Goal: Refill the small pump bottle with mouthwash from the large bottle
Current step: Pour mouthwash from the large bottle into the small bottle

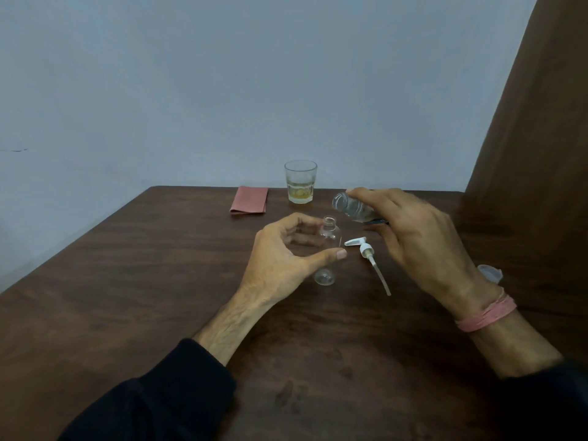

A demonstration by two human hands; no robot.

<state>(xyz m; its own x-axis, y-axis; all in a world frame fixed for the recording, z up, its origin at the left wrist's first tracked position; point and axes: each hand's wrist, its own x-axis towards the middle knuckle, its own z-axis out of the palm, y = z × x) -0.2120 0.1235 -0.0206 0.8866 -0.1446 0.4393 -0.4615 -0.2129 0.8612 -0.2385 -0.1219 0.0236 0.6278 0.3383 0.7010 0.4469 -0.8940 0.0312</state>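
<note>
The small clear bottle [329, 237] stands upright on the dark wooden table [159, 281], its neck uncapped. My left hand [286, 253] curls around it, thumb in front and fingers behind. My right hand [420, 237] grips the large clear bottle [350, 206], tilted with its open mouth pointing left, above and to the right of the small bottle's neck. The white pump head [366, 249] with its long dip tube lies on the table between my hands.
A glass [300, 183] with a little yellowish liquid stands at the table's far edge. A folded pink cloth [249, 200] lies left of it. A small translucent cap [491, 273] sits behind my right wrist. A brown curtain hangs at right.
</note>
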